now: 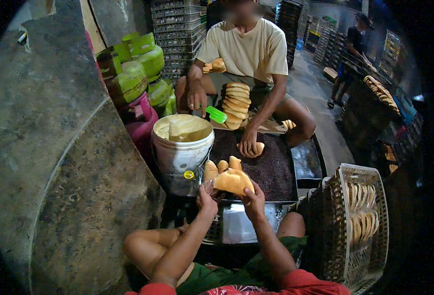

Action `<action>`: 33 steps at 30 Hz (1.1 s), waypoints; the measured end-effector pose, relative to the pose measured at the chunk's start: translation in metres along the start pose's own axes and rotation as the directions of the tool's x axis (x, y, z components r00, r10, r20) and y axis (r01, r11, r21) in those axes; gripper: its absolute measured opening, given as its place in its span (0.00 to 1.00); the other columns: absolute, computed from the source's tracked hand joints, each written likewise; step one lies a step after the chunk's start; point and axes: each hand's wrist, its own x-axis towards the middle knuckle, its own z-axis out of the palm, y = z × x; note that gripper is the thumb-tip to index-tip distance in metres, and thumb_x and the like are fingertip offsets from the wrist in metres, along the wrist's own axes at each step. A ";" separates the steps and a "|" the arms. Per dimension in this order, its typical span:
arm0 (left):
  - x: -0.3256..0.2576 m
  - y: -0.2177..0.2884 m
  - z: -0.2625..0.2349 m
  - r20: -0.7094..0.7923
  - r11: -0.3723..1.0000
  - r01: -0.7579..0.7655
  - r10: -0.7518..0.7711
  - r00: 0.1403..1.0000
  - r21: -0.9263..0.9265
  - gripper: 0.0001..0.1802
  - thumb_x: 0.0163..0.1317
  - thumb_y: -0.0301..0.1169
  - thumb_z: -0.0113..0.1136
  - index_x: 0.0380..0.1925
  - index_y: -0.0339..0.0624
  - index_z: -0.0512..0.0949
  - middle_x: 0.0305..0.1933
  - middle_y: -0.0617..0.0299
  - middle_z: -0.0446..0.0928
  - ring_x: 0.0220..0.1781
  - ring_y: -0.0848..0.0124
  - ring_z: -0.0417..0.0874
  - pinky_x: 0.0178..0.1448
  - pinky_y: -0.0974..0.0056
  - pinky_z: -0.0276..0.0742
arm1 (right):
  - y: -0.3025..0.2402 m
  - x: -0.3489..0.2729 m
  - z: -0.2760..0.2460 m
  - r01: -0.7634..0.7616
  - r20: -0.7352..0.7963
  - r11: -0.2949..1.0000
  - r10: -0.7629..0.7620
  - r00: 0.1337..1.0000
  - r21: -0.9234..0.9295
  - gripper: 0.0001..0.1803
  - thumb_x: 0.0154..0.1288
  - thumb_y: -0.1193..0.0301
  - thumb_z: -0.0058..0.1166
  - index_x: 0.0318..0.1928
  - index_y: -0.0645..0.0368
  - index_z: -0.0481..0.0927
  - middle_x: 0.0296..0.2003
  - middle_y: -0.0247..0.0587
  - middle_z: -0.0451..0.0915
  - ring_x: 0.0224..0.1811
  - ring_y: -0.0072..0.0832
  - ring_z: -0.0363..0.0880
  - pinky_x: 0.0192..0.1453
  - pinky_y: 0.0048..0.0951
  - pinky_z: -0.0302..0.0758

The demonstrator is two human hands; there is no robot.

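Observation:
A half-moon golden bread roll [233, 182] is held up in front of me between my two hands. My left hand [207, 199] grips its left end, where something thin and shiny, perhaps clear plastic, shows by the fingers. At the right end, my right hand [254, 199] is closed with the thumb on the crust. Just beyond stand several more rolls [210, 170] at the near edge of a tray of dark sprinkles [276, 179]. Below my hands lies a stack of clear plastic bags [240, 223].
Opposite sits a co-worker [244, 49] holding a green spatula [216, 115], other hand on a roll in the tray. A white bucket of cream [182, 152] and stacked rolls [235, 101] are close by. Green gas cylinders [131, 81] stand left; a crate of bagged rolls [364, 172] stands right.

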 end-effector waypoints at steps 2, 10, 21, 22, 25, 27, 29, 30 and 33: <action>0.002 0.001 0.000 0.033 0.987 -0.133 0.137 0.990 -0.094 0.23 0.68 0.49 0.49 0.49 0.45 0.80 0.49 0.62 0.82 0.51 0.63 0.80 0.56 0.54 0.76 | 0.018 -0.013 0.009 0.017 -0.024 1.000 -0.017 1.000 0.004 0.27 0.65 0.74 0.57 0.64 0.61 0.66 0.56 0.47 0.74 0.53 0.36 0.79 0.51 0.36 0.83; -0.029 -0.006 0.015 0.334 0.821 -0.516 0.428 0.840 0.244 0.22 0.67 0.41 0.63 0.50 0.32 0.79 0.47 0.61 0.81 0.47 0.71 0.80 0.54 0.66 0.74 | 0.018 -0.034 0.011 -0.087 0.035 0.993 0.090 0.995 -0.074 0.29 0.68 0.66 0.56 0.65 0.52 0.59 0.52 0.43 0.77 0.45 0.36 0.83 0.42 0.40 0.81; -0.018 -0.002 0.007 0.393 0.980 -0.136 0.182 0.901 -0.142 0.27 0.69 0.49 0.56 0.58 0.42 0.71 0.53 0.57 0.79 0.52 0.63 0.82 0.56 0.57 0.79 | 0.025 -0.037 0.026 -0.178 -0.054 0.958 0.170 0.984 -0.227 0.22 0.66 0.71 0.59 0.60 0.61 0.74 0.42 0.37 0.81 0.37 0.23 0.80 0.39 0.27 0.78; -0.018 -0.004 0.007 0.332 0.983 -0.145 0.174 0.927 -0.111 0.26 0.70 0.49 0.56 0.58 0.41 0.71 0.53 0.57 0.79 0.52 0.63 0.82 0.56 0.57 0.79 | 0.030 -0.037 0.032 -0.160 -0.137 0.935 0.121 0.983 -0.317 0.19 0.66 0.72 0.60 0.56 0.62 0.79 0.38 0.36 0.82 0.34 0.22 0.79 0.41 0.28 0.77; -0.029 -0.015 0.010 0.363 0.998 -0.059 0.052 0.930 0.009 0.23 0.71 0.41 0.57 0.59 0.40 0.71 0.52 0.56 0.80 0.47 0.64 0.84 0.49 0.63 0.82 | 0.030 -0.038 0.037 0.122 -0.042 0.735 -0.200 0.979 -0.667 0.13 0.61 0.68 0.64 0.45 0.60 0.86 0.36 0.38 0.83 0.40 0.28 0.77 0.46 0.29 0.75; -0.043 -0.019 0.014 0.378 0.991 -0.119 0.086 0.922 0.064 0.22 0.71 0.41 0.56 0.58 0.39 0.72 0.52 0.56 0.80 0.47 0.65 0.85 0.46 0.65 0.83 | 0.007 -0.037 0.027 0.180 0.042 0.561 -0.250 0.967 -0.808 0.11 0.61 0.66 0.63 0.41 0.57 0.88 0.35 0.42 0.82 0.42 0.29 0.74 0.47 0.30 0.71; -0.058 -0.026 0.021 0.425 0.955 -0.290 0.236 0.874 0.066 0.22 0.72 0.41 0.55 0.58 0.37 0.72 0.50 0.55 0.81 0.48 0.63 0.86 0.48 0.62 0.84 | -0.028 -0.038 0.008 0.194 -0.116 0.538 -0.488 0.865 -0.820 0.13 0.60 0.68 0.63 0.43 0.60 0.84 0.39 0.42 0.78 0.39 0.31 0.74 0.45 0.34 0.72; -0.067 -0.035 0.024 0.484 0.958 -0.207 0.089 0.871 0.196 0.22 0.72 0.41 0.55 0.58 0.36 0.72 0.50 0.54 0.81 0.48 0.64 0.85 0.50 0.61 0.83 | -0.053 -0.042 -0.005 0.236 0.003 0.335 -0.570 0.822 -0.912 0.15 0.61 0.67 0.63 0.46 0.61 0.81 0.40 0.43 0.76 0.38 0.33 0.75 0.45 0.34 0.74; -0.083 -0.058 0.027 0.650 0.832 -0.259 -0.153 0.744 0.491 0.25 0.70 0.42 0.57 0.57 0.32 0.72 0.47 0.54 0.81 0.50 0.64 0.83 0.58 0.60 0.78 | -0.100 -0.043 -0.016 0.128 0.019 0.516 -0.210 0.978 -0.847 0.27 0.56 0.57 0.69 0.48 0.65 0.79 0.36 0.42 0.78 0.40 0.32 0.78 0.48 0.32 0.75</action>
